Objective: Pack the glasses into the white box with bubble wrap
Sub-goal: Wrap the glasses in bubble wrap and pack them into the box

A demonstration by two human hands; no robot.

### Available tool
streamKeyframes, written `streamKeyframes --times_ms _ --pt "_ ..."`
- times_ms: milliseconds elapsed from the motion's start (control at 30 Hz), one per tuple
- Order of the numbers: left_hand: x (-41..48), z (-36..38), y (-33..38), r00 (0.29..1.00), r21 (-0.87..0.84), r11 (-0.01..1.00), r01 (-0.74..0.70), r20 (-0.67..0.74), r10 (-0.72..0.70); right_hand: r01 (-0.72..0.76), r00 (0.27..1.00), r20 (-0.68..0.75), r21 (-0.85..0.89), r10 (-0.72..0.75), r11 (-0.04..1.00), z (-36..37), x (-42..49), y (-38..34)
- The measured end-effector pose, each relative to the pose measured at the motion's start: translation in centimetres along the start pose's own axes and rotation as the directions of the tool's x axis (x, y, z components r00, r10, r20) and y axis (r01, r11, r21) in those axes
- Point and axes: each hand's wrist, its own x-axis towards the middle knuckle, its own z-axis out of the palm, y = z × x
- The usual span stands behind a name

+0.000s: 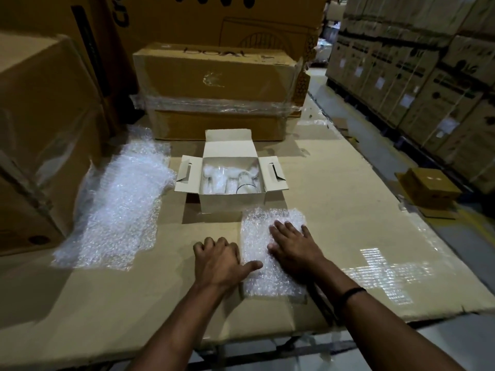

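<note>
Nearest to us we see two hands on a flattened cardboard sheet (348,210) that serves as the work surface. The right hand (293,249) lies flat and spread, palm down, on one small bubble wrap sheet (270,279), gripping nothing. The left hand (218,259) rests beside the sheet's left edge, fingers curled against the cardboard and thumb reaching onto the wrap; we cannot tell whether it pinches the edge. The right wrist wears one dark band (352,293). Just behind the sheet stands one white box (231,203), its three visible flaps open. Inside we count at least one bare glass (245,183) lying among wrapped bundles; their number is hard to make out. To the left lies one large bubble wrap pile (126,207). Farther back stand brown cartons (214,84), partly cut off.
</note>
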Motion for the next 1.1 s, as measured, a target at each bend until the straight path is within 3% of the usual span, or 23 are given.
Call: streamKeyframes --times_ms 100,200,400,500,567,633,700,767,833,933,1033,1100 --pt "-0.1 -0.7 -0.1 0.999 -0.152 0.988 -0.006 0.04 0.012 0.038 0.99 -0.137 0.018 -0.035 0.999 -2.0 0.8 -0.8" --pt "-0.2 -2.0 -1.4 0.998 -0.34 0.94 -0.036 -0.06 0.017 0.205 0.929 -0.314 -0.002 -0.195 0.979 -3.8 2.1 -1.8" --pt "1.7 -3.8 -5.6 0.948 -0.541 0.799 -0.262 -0.298 0.109 0.405 0.818 -0.324 -0.262 -0.476 0.876 -6.2 5.2 -4.5" --pt "1.6 -3.6 -6.9 0.943 -0.721 0.651 -0.237 -0.331 -0.023 0.366 0.812 -0.389 -0.241 -0.435 0.899 -6.7 5.9 -4.5" --pt "0.9 -2.9 -7.5 0.971 -0.863 0.494 -0.108 -0.199 -0.135 0.303 0.845 -0.434 -0.095 -0.313 0.948 -6.4 6.0 -3.9" --pt "0.7 -1.8 -7.9 0.979 -0.907 0.422 -0.002 -0.088 -0.185 0.204 0.896 -0.413 0.058 -0.163 0.977 -5.9 5.8 -3.4" --pt "1.0 -1.1 -7.9 0.967 -0.882 0.471 0.004 -0.117 -0.226 0.153 0.918 -0.383 0.109 -0.101 0.982 -5.4 5.4 -2.8" --pt "1.5 -0.8 -8.0 0.926 -0.79 0.599 -0.13 -0.313 -0.211 0.146 0.933 -0.345 0.111 -0.1 0.983 -5.1 5.0 -2.1" --pt "1.9 -0.9 -7.8 0.882 -0.652 0.714 -0.255 -0.459 -0.104 0.158 0.949 -0.288 0.088 -0.127 0.983 -5.0 4.5 -1.4" --pt "2.3 0.3 -8.6 0.891 -0.476 0.843 -0.252 -0.454 0.009 0.229 0.956 -0.198 0.045 -0.216 0.972 -3.9 3.7 -0.8" --pt "1.9 1.2 -9.4 0.883 -0.553 0.811 -0.192 -0.457 -0.102 0.292 0.949 -0.141 0.045 -0.284 0.955 -2.1 3.0 -0.1" --pt "1.4 0.7 -8.6 0.85 -0.61 0.754 -0.242 -0.508 -0.138 0.301 0.944 -0.136 -0.026 -0.302 0.953 -1.4 2.7 0.5"
